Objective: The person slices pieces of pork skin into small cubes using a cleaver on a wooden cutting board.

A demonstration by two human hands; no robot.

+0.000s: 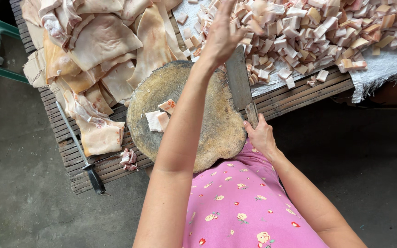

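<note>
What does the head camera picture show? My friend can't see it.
A right hand grips a steel cleaver on a round wooden chopping block, while the left hand reaches over a heap of pale cubed meat pieces.

Beside the brown-grey round chopping block (187, 117), pork skin sheets (102, 50) were pale cream and orange-tan; cut cubes (318, 32) beyond it pinkish-white on white cloth (382, 64); near it, pink flowered clothing (240, 202).

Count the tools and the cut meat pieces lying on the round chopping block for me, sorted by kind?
Cleaver, held in the right hand: 1
Sharpening steel with a black handle: 1
Round wooden chopping block: 1
Cut meat pieces on the block: 3
Total: 6
The left hand is up over the heap of cubes, too many to count.
</note>
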